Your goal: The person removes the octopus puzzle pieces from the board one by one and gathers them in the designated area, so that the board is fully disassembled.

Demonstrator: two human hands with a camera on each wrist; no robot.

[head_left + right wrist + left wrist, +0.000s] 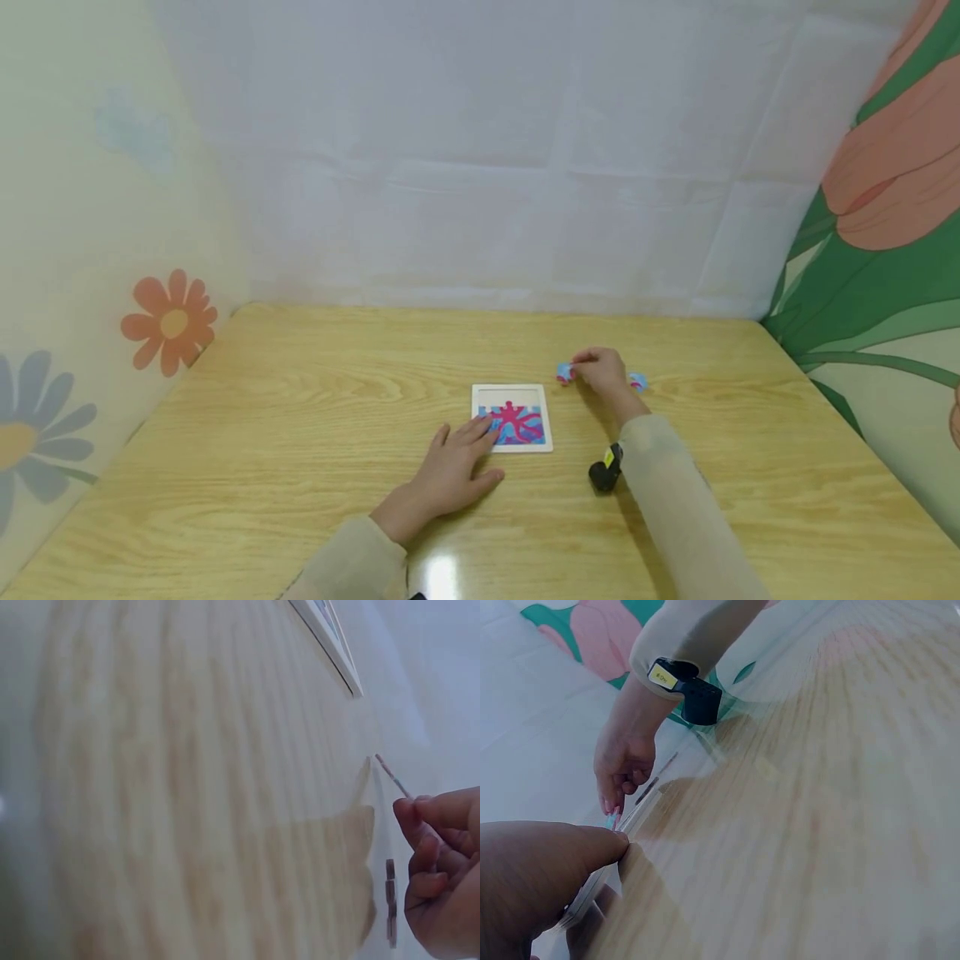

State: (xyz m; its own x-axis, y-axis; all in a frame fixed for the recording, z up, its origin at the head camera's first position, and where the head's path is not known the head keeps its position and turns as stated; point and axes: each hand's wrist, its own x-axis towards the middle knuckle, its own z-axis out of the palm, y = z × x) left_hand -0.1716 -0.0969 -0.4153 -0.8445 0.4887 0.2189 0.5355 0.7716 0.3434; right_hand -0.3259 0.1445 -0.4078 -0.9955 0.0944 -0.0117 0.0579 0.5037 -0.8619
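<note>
A white-framed jigsaw puzzle [521, 425] lies on the table, its lower part filled with a pink octopus on blue and its upper strip bare. My left hand [453, 471] rests over the frame's lower left corner with fingers extended. Right of the frame's top, my right hand [603, 372] pinches a blue and pink puzzle piece [565, 372] between thumb and fingertips. In the right wrist view the pinched piece [391, 775] appears edge-on, held above the table. Another puzzle piece [637, 381] lies just right of the right hand.
The wooden table [300, 417] reaches back to a white cloth [480, 167]. Painted walls with flowers stand at the left and right. A black wrist camera [605, 469] sits at the right cuff.
</note>
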